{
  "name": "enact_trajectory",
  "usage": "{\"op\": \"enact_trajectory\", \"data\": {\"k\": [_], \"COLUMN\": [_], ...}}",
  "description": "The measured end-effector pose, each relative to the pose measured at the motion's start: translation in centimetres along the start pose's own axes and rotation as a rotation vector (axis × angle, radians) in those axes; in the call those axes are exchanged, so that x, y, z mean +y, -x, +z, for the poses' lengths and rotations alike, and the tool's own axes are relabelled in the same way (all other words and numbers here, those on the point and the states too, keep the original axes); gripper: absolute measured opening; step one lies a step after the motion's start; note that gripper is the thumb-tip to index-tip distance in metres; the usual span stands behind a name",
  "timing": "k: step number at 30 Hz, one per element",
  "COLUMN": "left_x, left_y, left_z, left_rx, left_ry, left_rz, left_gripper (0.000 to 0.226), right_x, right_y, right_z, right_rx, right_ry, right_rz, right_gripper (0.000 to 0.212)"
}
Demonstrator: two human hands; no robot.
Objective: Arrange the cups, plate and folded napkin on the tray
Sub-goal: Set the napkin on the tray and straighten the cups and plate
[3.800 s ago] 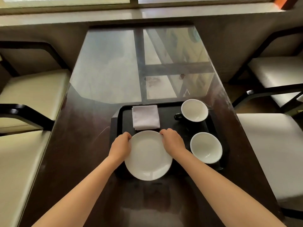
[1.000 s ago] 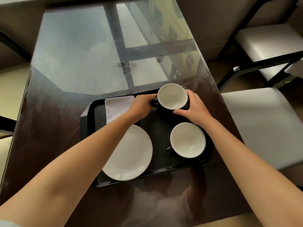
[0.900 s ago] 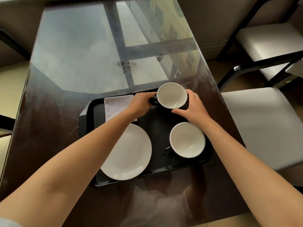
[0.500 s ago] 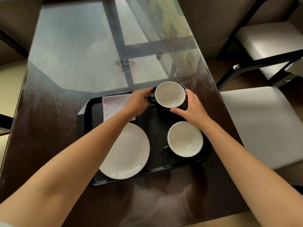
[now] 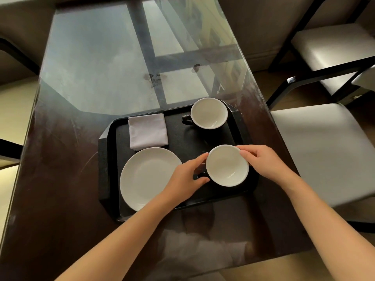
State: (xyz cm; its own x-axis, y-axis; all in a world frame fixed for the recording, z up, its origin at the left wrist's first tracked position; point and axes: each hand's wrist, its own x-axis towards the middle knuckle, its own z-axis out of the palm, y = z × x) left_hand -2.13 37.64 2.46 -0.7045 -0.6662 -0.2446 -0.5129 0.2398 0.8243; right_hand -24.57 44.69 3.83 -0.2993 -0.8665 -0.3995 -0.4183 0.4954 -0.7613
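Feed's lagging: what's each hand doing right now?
Left hand: open, fingers at the near cup's handle side; grip cannot be told.
Right hand: open, fingertips on that cup's far-right rim.

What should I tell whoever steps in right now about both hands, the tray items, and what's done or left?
Left hand: fingers curled at the handle side of the near black cup with white interior, not closed around it.
Right hand: fingertips touching that cup's far right rim, open.
On the black rectangular tray: folded white napkin far left, round white plate near left, far black cup far right with its handle pointing left.
Done: all four items sit on the tray.
Left: probably just squaring the near cup, then letting go.
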Motion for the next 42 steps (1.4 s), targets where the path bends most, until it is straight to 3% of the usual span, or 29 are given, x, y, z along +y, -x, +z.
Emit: {"op": "enact_trajectory", "data": {"k": [18, 21, 25, 27, 29, 32, 35, 42], "left_x": [-0.4, -1.4, -4.4, -5.8, -6.8, -7.9, -8.1, -8.6], "left_y": [-1.0, 0.4, 3.6, 5.0, 5.9, 6.5, 6.3, 6.3], "left_z": [-3.1, -5.1, -8.9, -9.9, -10.1, -10.1, -10.2, -10.3], "left_rx": [-0.089, 0.123, 0.543, 0.544, 0.465, 0.454, 0.444, 0.405], "left_ry": [0.13, 0.179, -0.042, -0.193, -0.293, -0.348, -0.364, -0.349], "left_rz": [-0.09, -0.137, -0.294, -0.377, -0.437, -0.459, -0.441, -0.4], "left_gripper": [0.065, 0.054, 0.041, 0.043, 0.047, 0.037, 0.023, 0.027], "right_x": [-0.8, -1.8, -5.7, -7.6, -8.5, -8.1, -7.4, -7.2], "right_y": [0.8, 1.7, 4.2, 5.7, 7.0, 7.7, 7.0, 6.1], "right_z": [2.3, 2.4, 4.6, 7.4, 10.8, 14.9, 16.9, 19.1], "right_rx": [0.134, 0.239, 0.525, 0.486, 0.331, 0.133, 0.124, 0.204], "right_ry": [-0.118, -0.047, 0.08, 0.091, 0.148, 0.252, 0.283, 0.296], "right_rz": [0.05, 0.073, -0.153, -0.217, -0.221, -0.106, 0.031, 0.153], "right_gripper": [0.03, 0.037, 0.026, 0.019, 0.02, 0.023, 0.026, 0.021]}}
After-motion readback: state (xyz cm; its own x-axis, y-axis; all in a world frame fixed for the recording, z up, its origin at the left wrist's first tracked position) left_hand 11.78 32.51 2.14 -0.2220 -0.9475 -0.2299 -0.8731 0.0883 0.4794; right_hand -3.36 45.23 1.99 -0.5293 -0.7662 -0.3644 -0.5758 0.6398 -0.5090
